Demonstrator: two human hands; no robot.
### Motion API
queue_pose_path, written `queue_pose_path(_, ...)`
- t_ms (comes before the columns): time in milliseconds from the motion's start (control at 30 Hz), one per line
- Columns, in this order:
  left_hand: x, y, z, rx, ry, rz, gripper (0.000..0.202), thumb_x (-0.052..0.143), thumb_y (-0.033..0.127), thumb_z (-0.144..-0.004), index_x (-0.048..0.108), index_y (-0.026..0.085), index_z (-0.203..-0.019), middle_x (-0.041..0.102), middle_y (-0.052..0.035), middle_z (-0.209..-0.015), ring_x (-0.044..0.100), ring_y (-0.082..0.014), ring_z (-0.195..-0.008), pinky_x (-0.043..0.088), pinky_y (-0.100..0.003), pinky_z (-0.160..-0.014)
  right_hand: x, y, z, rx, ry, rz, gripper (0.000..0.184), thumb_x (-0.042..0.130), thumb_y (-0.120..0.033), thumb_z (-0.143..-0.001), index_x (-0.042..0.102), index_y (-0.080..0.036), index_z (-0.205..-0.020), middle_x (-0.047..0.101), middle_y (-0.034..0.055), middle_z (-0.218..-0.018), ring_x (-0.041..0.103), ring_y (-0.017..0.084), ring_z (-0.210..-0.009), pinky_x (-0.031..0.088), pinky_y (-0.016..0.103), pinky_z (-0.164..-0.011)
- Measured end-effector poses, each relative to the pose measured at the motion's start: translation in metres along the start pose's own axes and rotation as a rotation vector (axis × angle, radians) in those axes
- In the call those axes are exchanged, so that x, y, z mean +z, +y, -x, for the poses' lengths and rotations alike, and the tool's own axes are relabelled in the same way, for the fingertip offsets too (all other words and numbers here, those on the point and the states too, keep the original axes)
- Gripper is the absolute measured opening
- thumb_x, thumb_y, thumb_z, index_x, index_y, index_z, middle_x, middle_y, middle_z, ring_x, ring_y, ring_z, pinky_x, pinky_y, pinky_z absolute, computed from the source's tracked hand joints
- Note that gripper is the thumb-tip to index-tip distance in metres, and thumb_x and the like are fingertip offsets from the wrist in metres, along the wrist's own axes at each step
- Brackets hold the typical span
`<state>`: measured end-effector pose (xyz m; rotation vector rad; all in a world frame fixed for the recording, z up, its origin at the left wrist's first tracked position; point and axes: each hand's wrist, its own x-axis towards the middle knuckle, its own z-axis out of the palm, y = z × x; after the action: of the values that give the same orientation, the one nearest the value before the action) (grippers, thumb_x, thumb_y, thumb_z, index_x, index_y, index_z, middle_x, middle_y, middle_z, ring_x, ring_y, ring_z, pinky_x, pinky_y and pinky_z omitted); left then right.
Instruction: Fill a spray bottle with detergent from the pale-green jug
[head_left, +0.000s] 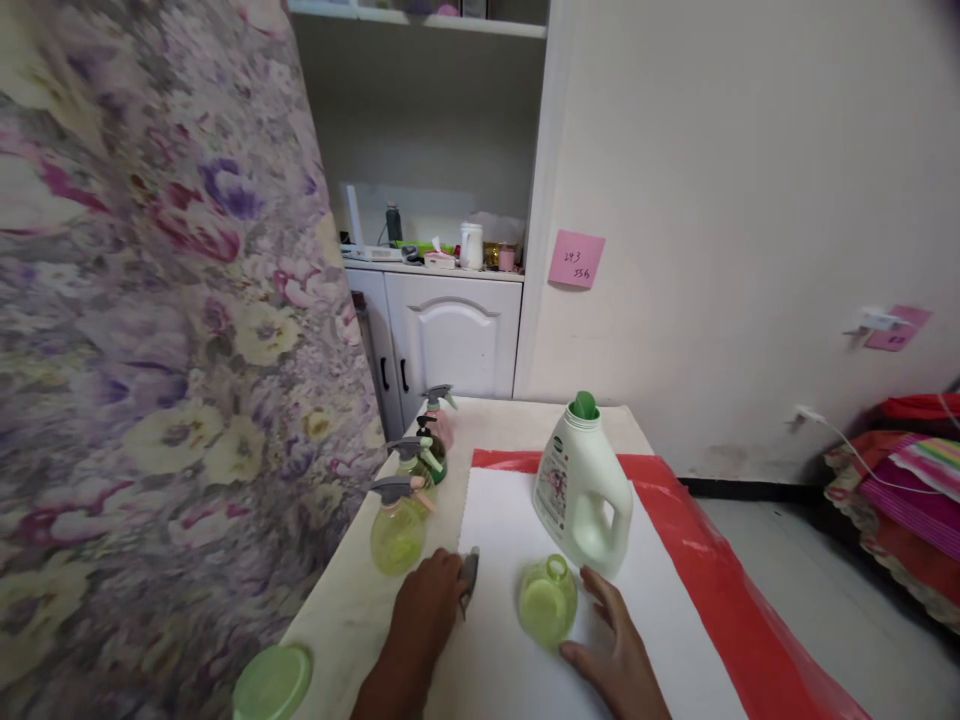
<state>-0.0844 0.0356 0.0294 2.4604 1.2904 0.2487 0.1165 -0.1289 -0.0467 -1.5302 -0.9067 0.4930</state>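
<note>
A small yellow-green bottle without its spray head (547, 601) stands on a white sheet (502, 520). My right hand (611, 640) rests open just beside it, fingers spread toward its right side. My left hand (429, 605) is closed round a grey spray-head piece (469, 574) at the sheet's left edge. A white detergent jug with a green cap (583, 487) stands behind the small bottle. Three spray bottles with grey triggers line the table's left side: yellow-green (398, 527), green (420, 461) and pink (440, 416).
A red cloth (720, 590) lies under the white sheet on a pale table (352, 610). A green lid (272, 683) sits at the near left corner. A flowered curtain (150, 350) hangs at left. White cabinet (450, 335) and wall with pink note (575, 259) behind.
</note>
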Motion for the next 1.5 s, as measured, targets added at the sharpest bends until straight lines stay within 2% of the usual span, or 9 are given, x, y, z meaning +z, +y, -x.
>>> queue_pose_path(100, 0.005, -0.010, 0.006, -0.054, -0.025, -0.137, 0.029, 0.048, 0.007, -0.079, 0.066, 0.014, -0.100, 0.067, -0.0139, -0.105, 0.062, -0.0291, -0.097, 0.040, -0.036, -0.078, 0.010, 0.000, -0.008, 0.041, -0.098, 0.018, 0.088, 0.080, -0.025, -0.058, 0.040, -0.025, -0.136, 0.049, 0.0092, -0.142, 0.042, 0.031, -0.133, 0.031, 0.043, -0.113)
queue_pose_path(200, 0.012, -0.010, 0.007, -0.065, -0.040, -0.220, 0.033, 0.043, 0.005, -0.080, 0.066, 0.016, -0.100, 0.067, -0.0119, -0.104, 0.062, -0.0268, -0.097, 0.039, -0.033, -0.076, 0.020, 0.002, -0.012, 0.065, -0.111, 0.034, 0.095, 0.080, -0.017, -0.054, 0.037, -0.026, -0.138, 0.049, 0.0077, -0.143, 0.042, 0.030, -0.132, 0.029, 0.041, -0.114)
queue_pose_path(467, 0.008, -0.004, 0.006, -0.034, -0.050, -0.300, 0.034, 0.035, 0.008, -0.084, 0.065, 0.018, -0.099, 0.067, -0.0093, -0.104, 0.063, -0.0253, -0.096, 0.038, -0.035, -0.076, 0.034, 0.006, -0.016, 0.082, -0.090, 0.058, 0.094, 0.073, -0.010, -0.052, 0.035, -0.023, -0.136, 0.049, 0.0092, -0.141, 0.043, 0.028, -0.131, 0.029, 0.043, -0.114)
queue_pose_path(633, -0.004, 0.015, 0.015, 0.018, 0.023, -0.265, 0.030, 0.042, 0.011, -0.083, 0.061, 0.021, -0.103, 0.066, -0.0073, -0.105, 0.063, -0.0253, -0.097, 0.041, -0.037, -0.081, 0.034, 0.011, -0.019, 0.070, -0.105, 0.031, 0.090, 0.075, -0.012, -0.053, 0.036, -0.024, -0.133, 0.052, 0.0089, -0.138, 0.046, 0.029, -0.129, 0.033, 0.044, -0.112)
queue_pose_path(867, -0.036, 0.059, 0.026, 0.241, 0.352, 0.389, 0.022, 0.051, 0.030, -0.087, 0.060, 0.022, -0.106, 0.065, -0.0070, -0.107, 0.061, -0.0230, -0.096, 0.046, -0.035, -0.084, 0.032, 0.010, -0.020, -0.009, -0.137, -0.010, 0.087, 0.075, -0.013, -0.055, 0.035, -0.022, -0.132, 0.051, 0.0105, -0.137, 0.046, 0.029, -0.128, 0.033, 0.044, -0.111)
queue_pose_path(1000, -0.057, 0.085, 0.024, 0.177, 0.427, 0.888, 0.028, 0.061, 0.038, -0.082, 0.059, 0.024, -0.105, 0.068, -0.0020, -0.095, 0.063, -0.0182, -0.078, 0.049, -0.028, -0.067, 0.031, 0.009, -0.022, 0.002, -0.144, -0.021, 0.088, 0.075, -0.012, -0.052, 0.036, -0.021, -0.131, 0.053, 0.0112, -0.134, 0.048, 0.031, -0.126, 0.035, 0.045, -0.109)
queue_pose_path(1100, -0.065, 0.102, 0.022, 0.140, 0.427, 1.210, 0.028, 0.066, 0.038, -0.080, 0.058, 0.024, -0.104, 0.069, 0.0015, -0.091, 0.064, -0.0149, -0.080, 0.049, -0.024, -0.068, 0.031, 0.007, -0.023, 0.015, -0.156, -0.029, 0.089, 0.077, -0.013, -0.051, 0.036, -0.021, -0.129, 0.055, 0.0110, -0.131, 0.051, 0.031, -0.122, 0.039, 0.045, -0.105)
queue_pose_path(1300, -0.057, 0.121, 0.013, 0.177, 0.503, 1.420, 0.024, 0.070, 0.034, -0.079, 0.059, 0.024, -0.099, 0.067, 0.0027, -0.096, 0.064, -0.0114, -0.085, 0.050, -0.021, -0.074, 0.030, 0.001, -0.021, 0.010, -0.143, -0.030, 0.089, 0.075, -0.008, -0.052, 0.036, -0.021, -0.131, 0.052, 0.0098, -0.133, 0.047, 0.029, -0.124, 0.035, 0.042, -0.108)
queue_pose_path(1500, -0.035, 0.123, 0.000, 0.145, 0.450, 1.496, 0.027, 0.071, 0.035, -0.078, 0.059, 0.023, -0.099, 0.066, 0.0021, -0.095, 0.065, -0.0140, -0.091, 0.052, -0.024, -0.077, 0.031, 0.000, -0.022, 0.029, -0.140, -0.017, 0.091, 0.077, -0.008, -0.050, 0.035, -0.017, -0.131, 0.051, 0.0131, -0.132, 0.048, 0.030, -0.122, 0.036, 0.043, -0.106)
